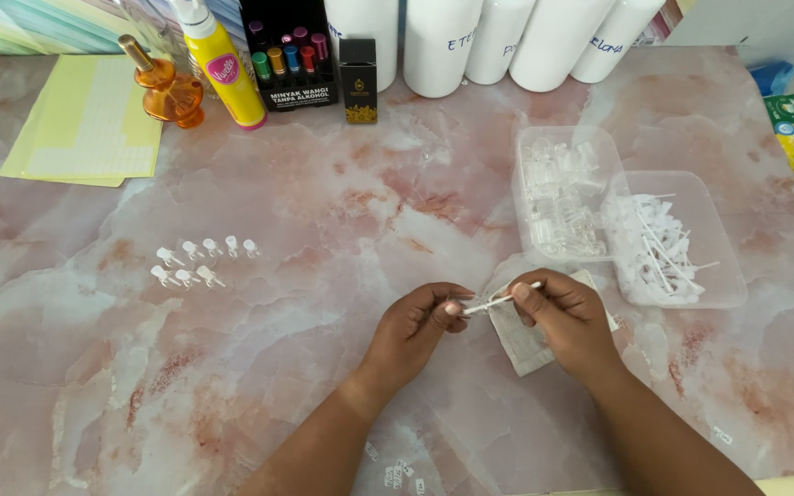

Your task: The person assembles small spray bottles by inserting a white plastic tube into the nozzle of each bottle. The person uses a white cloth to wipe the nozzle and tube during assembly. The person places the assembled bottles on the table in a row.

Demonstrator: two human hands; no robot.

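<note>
Both hands meet low over the pink marbled tabletop (pixel 323 211). The left hand (pixel 413 328) has its grip pinched shut on one end of a thin white plastic tube with a small fitting (pixel 489 302), and the right hand (pixel 564 317) grasps the other end between thumb and forefinger, so the tube spans the short gap between the two grips, raised just above the surface. Directly under the right grip lies a small clear plastic pouch (pixel 526 344), flat on the tabletop and partly covered by the hand.

Just beyond the right grip, on its outer side, sit two clear rectangular plastic tubs touching each other: the nearer tub (pixel 728 276) holds a heap of white tubes and caps, the farther tub (pixel 530 152) holds small clear glass vials. Well away from the left grip, on its outer side, two short rows of tiny clear capped vials (pixel 199 262) stand on the tabletop. Far beyond both grips are tall white plastic bottles (pixel 498 41), a yellow pump bottle (pixel 222 64), an amber glass bottle (pixel 165 87) and yellow paper sheets (pixel 85 124).
</note>
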